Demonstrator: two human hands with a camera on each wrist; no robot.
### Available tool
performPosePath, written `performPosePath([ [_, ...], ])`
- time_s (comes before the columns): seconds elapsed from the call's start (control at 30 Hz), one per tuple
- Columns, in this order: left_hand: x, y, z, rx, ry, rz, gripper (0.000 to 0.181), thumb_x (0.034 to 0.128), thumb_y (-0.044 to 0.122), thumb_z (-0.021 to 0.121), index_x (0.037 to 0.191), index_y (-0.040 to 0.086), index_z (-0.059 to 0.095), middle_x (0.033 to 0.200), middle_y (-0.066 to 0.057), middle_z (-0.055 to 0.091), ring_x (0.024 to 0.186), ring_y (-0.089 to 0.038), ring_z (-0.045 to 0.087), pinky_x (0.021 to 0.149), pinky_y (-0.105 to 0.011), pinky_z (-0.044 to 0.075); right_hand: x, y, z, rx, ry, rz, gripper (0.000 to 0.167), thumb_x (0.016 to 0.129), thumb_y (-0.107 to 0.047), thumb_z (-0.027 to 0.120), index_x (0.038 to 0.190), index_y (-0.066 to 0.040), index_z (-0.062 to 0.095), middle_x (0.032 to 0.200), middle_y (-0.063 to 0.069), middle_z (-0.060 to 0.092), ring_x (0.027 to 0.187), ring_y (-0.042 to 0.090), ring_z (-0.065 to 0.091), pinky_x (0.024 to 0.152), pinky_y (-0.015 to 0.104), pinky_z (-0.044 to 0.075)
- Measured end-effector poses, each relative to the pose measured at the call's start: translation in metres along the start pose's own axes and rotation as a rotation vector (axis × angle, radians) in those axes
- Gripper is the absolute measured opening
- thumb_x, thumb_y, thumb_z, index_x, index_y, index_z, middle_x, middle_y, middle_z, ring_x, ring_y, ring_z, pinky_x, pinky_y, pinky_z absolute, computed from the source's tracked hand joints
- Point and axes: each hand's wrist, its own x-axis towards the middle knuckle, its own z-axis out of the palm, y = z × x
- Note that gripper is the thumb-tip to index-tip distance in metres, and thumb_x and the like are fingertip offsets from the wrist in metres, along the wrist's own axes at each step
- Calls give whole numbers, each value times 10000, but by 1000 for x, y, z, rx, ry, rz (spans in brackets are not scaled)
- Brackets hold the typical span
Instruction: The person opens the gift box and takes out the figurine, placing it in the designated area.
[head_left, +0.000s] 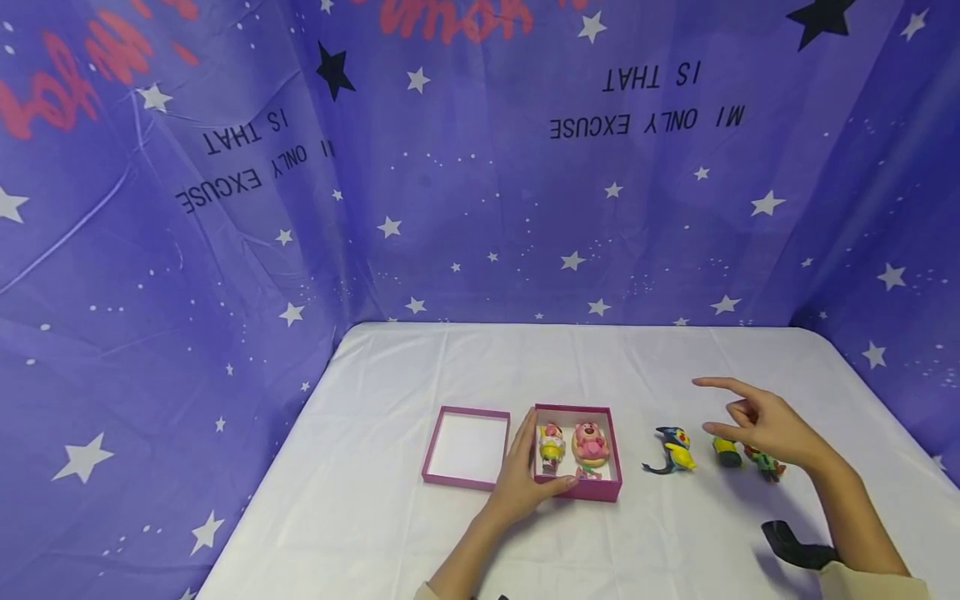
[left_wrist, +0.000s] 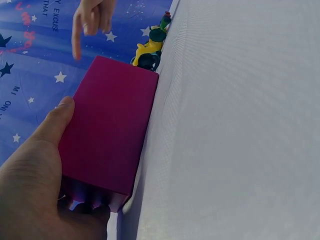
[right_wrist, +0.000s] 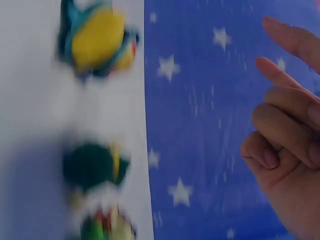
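Note:
My left hand grips the front left corner of a magenta box, thumb along the front wall and fingers at the left side. Two figurines lie in the box: a yellow-and-white one with a pink head and a pink bear. Above the table on the right, my right hand holds nothing; index finger and thumb are spread apart, the other fingers curled in. Below and beside it are a blue-and-yellow figurine, a yellow-and-green one, partly hidden by the hand, and a red-and-green one.
A shallow magenta-rimmed lid, white inside, lies directly left of the box. White cloth covers the table. Purple star-printed curtains stand behind and at both sides. A black curved object sits by the right wrist.

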Motion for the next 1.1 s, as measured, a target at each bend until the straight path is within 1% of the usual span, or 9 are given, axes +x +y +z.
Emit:
performPosePath([
  [0.17, 0, 0, -1, 0, -3, 4, 1082, 714, 468, 752, 1494, 130, 84, 1539, 44, 84, 1387, -247, 130, 1076, -517, 193, 23, -17, 32, 55, -49, -64, 549, 771, -240, 759, 1269, -236, 528, 512, -104, 268, 428, 6, 245, 382, 235, 306],
  [0.33, 0, 0, 0, -5, 1, 5, 1075, 717, 472, 749, 1495, 143, 86, 1541, 5, 99, 1386, -253, 135, 1070, -533, 197, 39, -27, 64, 88, -105, -76, 492, 781, -323, 740, 1233, -291, 550, 498, -118, 279, 423, 6, 255, 386, 214, 322],
  [0.4, 0, 0, 0, -6, 2, 8, 1072, 718, 473, 749, 1495, 144, 87, 1541, -22, 106, 1386, -251, 134, 1069, -535, 198, 43, -30, 76, 90, -129, -72, 485, 782, -339, 736, 1230, -287, 557, 491, -120, 288, 425, 2, 257, 377, 202, 310],
  [0.53, 0, 0, 0, -7, 2, 13, 1071, 719, 470, 750, 1495, 138, 90, 1539, -50, 113, 1386, -250, 134, 1069, -535, 199, 47, -35, 93, 57, -174, -72, 520, 781, -337, 738, 1253, -224, 551, 491, -123, 302, 430, 1, 267, 375, 189, 280],
  [0.6, 0, 0, 0, -4, 3, 9, 1073, 717, 470, 751, 1495, 142, 90, 1540, -41, 112, 1386, -248, 135, 1069, -534, 200, 48, -36, 101, 38, -189, -79, 544, 777, -330, 743, 1262, -186, 544, 488, -125, 309, 425, 0, 275, 371, 186, 271],
  [0.7, 0, 0, 0, 3, 6, 6, 1074, 715, 472, 752, 1496, 151, 87, 1540, -35, 112, 1386, -248, 136, 1070, -532, 200, 50, -36, 109, 12, -200, -79, 570, 762, -342, 752, 1262, -164, 544, 483, -128, 311, 414, 2, 286, 365, 183, 270],
  [0.87, 0, -1, 0, 9, 0, 7, 1075, 719, 481, 745, 1497, 168, 73, 1541, 3, 97, 1385, -252, 137, 1071, -529, 198, 51, -36, 121, -33, -202, -32, 603, 728, -407, 762, 1248, -177, 559, 502, -112, 322, 435, 19, 295, 381, 187, 257],
  [1.0, 0, -1, 0, 8, -1, 9, 1081, 717, 479, 747, 1496, 152, 72, 1538, 30, 86, 1383, -261, 141, 1072, -528, 197, 53, -39, 127, -80, -199, 4, 611, 703, -460, 764, 1220, -185, 589, 599, -95, 422, 500, 41, 351, 421, 191, 290],
  [1.1, 1, 0, 0, 7, -2, 9, 1082, 716, 474, 750, 1496, 149, 73, 1539, 22, 89, 1382, -265, 143, 1070, -527, 201, 54, -43, 130, -105, -199, 19, 614, 697, -452, 769, 1210, -160, 600, 672, -70, 478, 550, 71, 383, 455, 210, 316],
])
